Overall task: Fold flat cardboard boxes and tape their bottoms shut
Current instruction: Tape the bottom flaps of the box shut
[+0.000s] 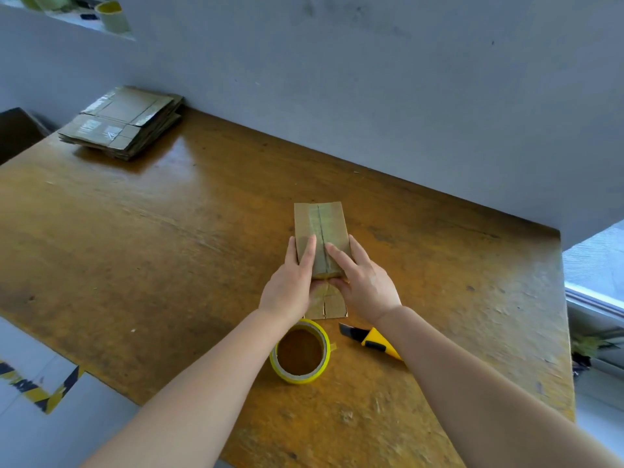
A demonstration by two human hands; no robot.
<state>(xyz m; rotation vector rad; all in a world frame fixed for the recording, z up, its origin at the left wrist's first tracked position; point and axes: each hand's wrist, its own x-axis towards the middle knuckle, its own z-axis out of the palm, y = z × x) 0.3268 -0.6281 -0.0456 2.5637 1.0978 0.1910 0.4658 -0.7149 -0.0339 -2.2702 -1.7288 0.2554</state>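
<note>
A small folded cardboard box (320, 228) stands on the wooden table (169, 238), its upturned face closed by two flaps with a strip of clear tape over the seam. My left hand (293, 285) lies on the box's near left part, fingers straight on the top face. My right hand (358, 278) mirrors it on the near right, fingers straight beside the seam. Both thumbs press the tape end down on the near side of the box. Loose flaps (329, 305) stick out below my hands. A stack of flat cardboard boxes (121, 123) lies at the far left corner.
A yellow roll of tape (300, 352) lies flat just near the box, between my forearms. A yellow utility knife (371, 341) with its blade out lies right of the roll. A grey wall borders the table's far side. Striped floor tape (44, 386) shows at the lower left.
</note>
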